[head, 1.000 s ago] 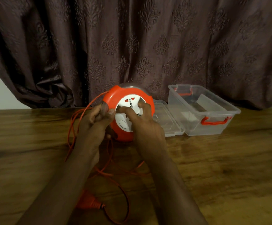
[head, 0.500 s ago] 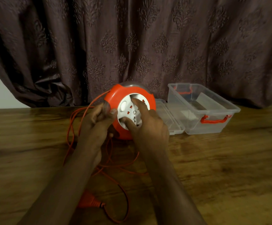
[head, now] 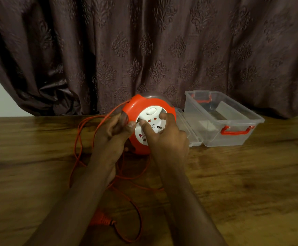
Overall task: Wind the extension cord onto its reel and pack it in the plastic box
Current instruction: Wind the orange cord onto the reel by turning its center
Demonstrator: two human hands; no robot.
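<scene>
An orange cord reel point(head: 139, 107) with a white socket face point(head: 149, 118) stands on edge on the wooden table point(head: 242, 183). My left hand point(head: 112, 135) grips the reel's left rim, where the orange cord point(head: 77, 144) enters it. My right hand point(head: 164, 139) has its fingers pressed on the white socket face. Loose cord loops lie on the table under and left of my arms. The orange plug point(head: 101, 219) rests near the front edge. The clear plastic box point(head: 233, 137) with red handles sits open to the right of the reel.
The box's clear lid point(head: 189, 132) lies flat between reel and box. A dark patterned curtain point(head: 144, 50) hangs along the table's back edge. Bare tabletop stretches to the right front and far left.
My right hand has turned the white socket face around, so its round button moved from the lower left to the top. The left hand keeps its hold on the rim.
</scene>
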